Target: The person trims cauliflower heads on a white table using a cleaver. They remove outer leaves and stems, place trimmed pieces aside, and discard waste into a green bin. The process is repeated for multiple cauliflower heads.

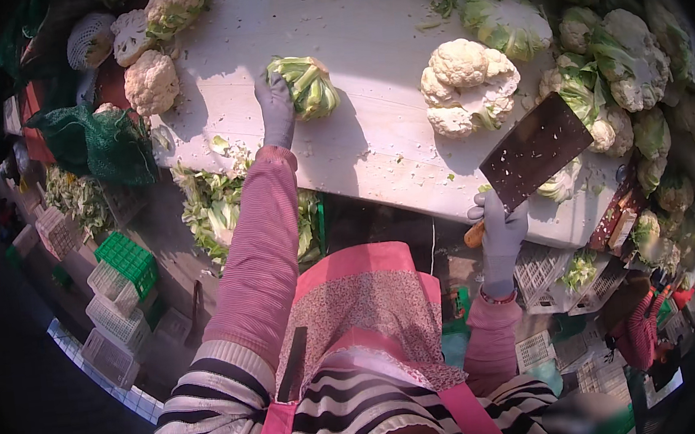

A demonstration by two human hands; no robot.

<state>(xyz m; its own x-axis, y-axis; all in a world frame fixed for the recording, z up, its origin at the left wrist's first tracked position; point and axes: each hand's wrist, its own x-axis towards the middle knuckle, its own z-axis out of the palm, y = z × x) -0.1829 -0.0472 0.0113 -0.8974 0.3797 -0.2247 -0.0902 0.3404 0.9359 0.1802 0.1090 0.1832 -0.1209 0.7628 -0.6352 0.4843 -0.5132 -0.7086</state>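
My left hand (278, 111), in a grey glove, is on the near-left side of a cauliflower (308, 87) whose cut green leaf stems face up. Its fingers curl around the edge, and the head rests on or just above the white table (390, 142). In my gloved right hand (501, 229) is the wooden handle of a cleaver (537, 151). Its broad dark blade, flecked with white bits, points up and to the right. Just beyond the blade, a large trimmed cauliflower (467, 87) lies on the table.
More cauliflowers (629, 60) pile up along the right side. Several others (151, 83) sit at the table's left end beside a green mesh sack (92, 142). Below the front edge are leaf trimmings (210, 212). Stacked plastic crates (118, 320) stand at lower left; another person (639, 329) is at lower right.
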